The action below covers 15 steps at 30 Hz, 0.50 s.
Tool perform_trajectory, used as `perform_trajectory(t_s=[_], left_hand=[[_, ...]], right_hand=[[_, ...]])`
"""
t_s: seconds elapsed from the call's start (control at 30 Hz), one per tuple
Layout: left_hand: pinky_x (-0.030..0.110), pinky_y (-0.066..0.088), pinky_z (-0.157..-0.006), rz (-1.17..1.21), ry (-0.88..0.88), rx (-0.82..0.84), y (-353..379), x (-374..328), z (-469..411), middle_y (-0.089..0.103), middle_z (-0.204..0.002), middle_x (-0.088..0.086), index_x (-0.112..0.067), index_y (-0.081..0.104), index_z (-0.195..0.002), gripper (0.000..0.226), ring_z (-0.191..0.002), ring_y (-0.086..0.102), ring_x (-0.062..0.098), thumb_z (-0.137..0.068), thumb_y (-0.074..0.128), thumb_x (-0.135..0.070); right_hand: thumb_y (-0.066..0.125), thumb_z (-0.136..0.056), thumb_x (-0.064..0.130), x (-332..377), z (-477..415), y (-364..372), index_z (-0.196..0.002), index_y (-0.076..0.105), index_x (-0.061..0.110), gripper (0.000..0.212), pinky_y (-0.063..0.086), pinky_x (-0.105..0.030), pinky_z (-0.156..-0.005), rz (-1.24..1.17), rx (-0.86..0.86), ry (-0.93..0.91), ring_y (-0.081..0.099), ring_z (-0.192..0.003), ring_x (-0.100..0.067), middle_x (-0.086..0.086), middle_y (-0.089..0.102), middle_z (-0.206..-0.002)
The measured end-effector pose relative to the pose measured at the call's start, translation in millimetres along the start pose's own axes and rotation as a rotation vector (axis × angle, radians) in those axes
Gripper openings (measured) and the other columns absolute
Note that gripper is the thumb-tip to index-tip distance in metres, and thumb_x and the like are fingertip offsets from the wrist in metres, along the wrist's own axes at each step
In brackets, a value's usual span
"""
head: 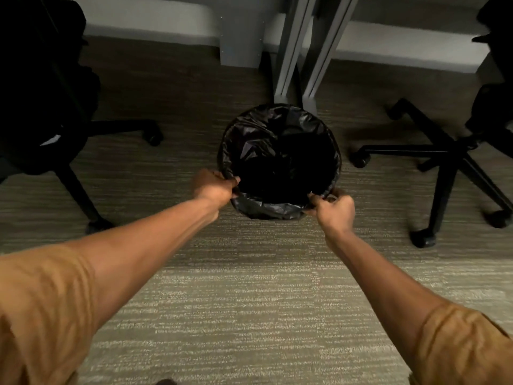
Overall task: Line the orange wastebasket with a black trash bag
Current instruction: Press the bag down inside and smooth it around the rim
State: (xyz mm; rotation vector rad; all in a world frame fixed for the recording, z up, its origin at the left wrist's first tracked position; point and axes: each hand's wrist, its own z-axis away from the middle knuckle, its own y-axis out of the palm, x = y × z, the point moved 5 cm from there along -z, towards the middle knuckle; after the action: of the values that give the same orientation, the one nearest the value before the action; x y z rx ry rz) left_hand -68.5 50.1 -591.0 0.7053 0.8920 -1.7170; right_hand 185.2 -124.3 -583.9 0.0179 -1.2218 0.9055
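A black trash bag (266, 134) lies inside a round wastebasket on the carpet, its edge folded out over the rim all the way around. The bag hides the wastebasket itself, so no orange shows. My left hand (212, 187) grips the folded bag edge at the near left of the rim. My right hand (334, 211) grips the bag edge at the near right. Both arms reach forward and down from tan sleeves.
Grey desk legs (288, 56) stand just behind the basket. A black office chair (44, 107) sits to the left and another chair's wheeled base (444, 162) to the right. Striped carpet (249, 301) stretches toward me.
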Motion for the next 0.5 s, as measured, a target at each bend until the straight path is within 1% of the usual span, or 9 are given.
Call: perform_trajectory(t_s=[0.07,0.17,0.27,0.37,0.43,0.5], left_hand=[[0.053,0.071,-0.087,-0.043,-0.005,0.0,5.8,-0.6,-13.3,0.072,-0.073,0.009,-0.012,0.059,-0.068,0.038,-0.078,0.08,0.029,-0.094,0.087,-0.01],[0.048,0.072,-0.081,-0.064,0.003,-0.005,12.1,3.0,-22.9,0.076,-0.083,0.013,-0.011,0.056,-0.074,0.037,-0.069,0.077,0.02,-0.094,0.087,-0.009],[0.048,0.072,-0.081,-0.075,0.014,0.006,15.0,10.3,-26.5,0.079,-0.091,0.018,-0.009,0.06,-0.078,0.032,-0.074,0.079,0.024,-0.093,0.087,-0.008],[0.051,0.071,-0.084,-0.085,0.03,0.011,17.4,13.5,-31.2,0.08,-0.088,0.017,-0.01,0.063,-0.073,0.032,-0.079,0.082,0.027,-0.094,0.088,-0.011],[0.054,0.071,-0.087,-0.082,0.039,0.014,20.3,13.3,-33.5,0.077,-0.08,0.012,-0.013,0.061,-0.072,0.034,-0.078,0.082,0.027,-0.094,0.087,-0.012],[0.055,0.07,-0.089,-0.039,0.021,0.034,23.6,13.5,-34.3,0.076,-0.082,0.01,-0.015,0.059,-0.075,0.033,-0.079,0.08,0.026,-0.096,0.084,-0.011]], right_hand=[[0.09,-0.082,0.023,-3.7,-11.8,5.8,-0.104,0.08,0.014,0.026,0.068,-0.052,-0.084,0.011,-0.016,0.013,0.082,-0.09,-0.026,-0.003,0.084,-0.097],[0.09,-0.082,0.016,-14.4,-23.0,13.2,-0.113,0.079,0.009,0.033,0.069,-0.049,-0.083,-0.015,-0.022,0.03,0.082,-0.092,-0.027,-0.005,0.083,-0.103],[0.088,-0.084,0.012,-24.3,-28.3,17.9,-0.117,0.077,0.007,0.035,0.07,-0.048,-0.08,-0.038,-0.016,0.034,0.082,-0.089,-0.027,-0.006,0.083,-0.103],[0.085,-0.088,0.011,-28.8,-29.2,19.1,-0.123,0.073,0.005,0.038,0.07,-0.048,-0.08,-0.077,0.0,0.027,0.083,-0.088,-0.026,-0.008,0.081,-0.11],[0.083,-0.091,0.011,-26.9,-29.3,18.7,-0.128,0.068,0.004,0.041,0.07,-0.044,-0.076,-0.114,0.026,0.027,0.084,-0.079,-0.021,-0.009,0.08,-0.113],[0.081,-0.094,0.013,-25.5,-28.8,18.7,-0.132,0.063,0.005,0.044,0.07,-0.042,-0.073,-0.152,0.062,0.043,0.084,-0.073,-0.019,-0.009,0.078,-0.114]])
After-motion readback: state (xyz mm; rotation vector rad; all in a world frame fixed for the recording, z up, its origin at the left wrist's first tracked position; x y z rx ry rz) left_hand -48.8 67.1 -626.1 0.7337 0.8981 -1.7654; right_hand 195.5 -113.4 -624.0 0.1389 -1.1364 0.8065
